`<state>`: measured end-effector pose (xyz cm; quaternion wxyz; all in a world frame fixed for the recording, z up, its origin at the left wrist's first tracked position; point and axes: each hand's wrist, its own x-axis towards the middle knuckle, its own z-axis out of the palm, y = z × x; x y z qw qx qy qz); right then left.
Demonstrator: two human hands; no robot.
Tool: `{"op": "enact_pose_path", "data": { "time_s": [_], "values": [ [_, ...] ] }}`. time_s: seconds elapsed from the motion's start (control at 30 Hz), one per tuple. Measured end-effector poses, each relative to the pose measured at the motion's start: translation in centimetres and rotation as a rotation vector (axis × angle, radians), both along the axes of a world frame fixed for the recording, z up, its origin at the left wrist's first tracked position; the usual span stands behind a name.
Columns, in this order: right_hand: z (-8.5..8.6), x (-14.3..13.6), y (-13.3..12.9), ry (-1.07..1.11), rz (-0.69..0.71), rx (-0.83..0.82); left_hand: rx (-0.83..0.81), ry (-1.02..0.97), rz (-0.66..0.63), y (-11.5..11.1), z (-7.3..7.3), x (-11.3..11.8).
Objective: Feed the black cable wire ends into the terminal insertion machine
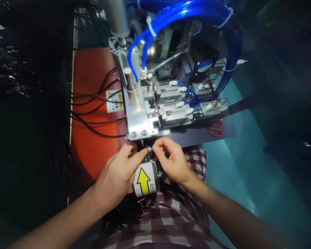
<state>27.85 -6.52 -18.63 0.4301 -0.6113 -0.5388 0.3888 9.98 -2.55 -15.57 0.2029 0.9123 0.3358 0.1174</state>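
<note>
Teal floor [238, 180] spread beneath your station, with darkness around its edges. Nearest you, checkered fabric [171, 214] covered your lap, and loose wire tips [144, 211] hung over it, just below a white label [145, 180] bearing a yellow arrow. Past that label, your left hand [116, 174] and your right hand [172, 159] met, each pinching at fine coloured wires [150, 150], which sat between both sets of fingertips; how tightly, I could not tell. Just beyond stood a shiny metal plate [138, 124]. To its left, black cables [98, 123] crossed an orange board [93, 76]; to its right, red scissor handles [216, 129] lay on a dark sheet [197, 136]. Farther back, blue tubes [171, 17] arched over the machine [171, 98].
</note>
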Motion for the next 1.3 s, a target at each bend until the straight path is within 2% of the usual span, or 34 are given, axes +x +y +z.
{"op": "enact_pose_path", "data": {
  "time_s": [0.27,0.4,0.53,0.63,0.73,0.83,0.9,1.03,1.17,1.3],
  "values": [
    [1.2,-0.1,0.0,-0.184,0.009,-0.016,0.066,0.124,-0.041,-0.3,-0.1,-0.3],
    [1.7,-0.2,0.1,-0.237,0.006,-0.065,0.157,0.163,-0.045,-0.2,0.0,0.0],
    [1.8,-0.1,0.4,-0.119,0.004,-0.217,0.242,0.174,-0.052,-0.3,0.0,0.5],
    [1.8,-0.1,0.5,-0.093,-0.015,-0.231,0.241,0.184,-0.054,-0.3,0.0,0.5],
    [1.8,0.1,0.7,-0.076,-0.035,-0.231,0.187,0.166,-0.053,-0.2,0.0,0.1],
    [1.5,0.5,0.7,0.122,-0.002,-0.368,0.094,0.121,-0.049,-0.1,0.0,-0.1],
    [1.3,0.6,0.6,0.198,-0.027,-0.402,0.051,0.101,-0.045,-0.1,0.1,-0.1],
    [1.3,0.0,0.2,0.095,-0.104,-0.235,0.033,0.092,-0.035,0.0,0.2,0.0],
    [1.4,-0.7,0.1,-0.079,-0.106,-0.073,0.037,0.087,-0.038,-0.1,0.1,0.0],
    [1.4,-1.0,0.0,-0.166,-0.085,0.019,0.026,0.093,-0.053,0.0,0.1,0.0]
  ]
}}
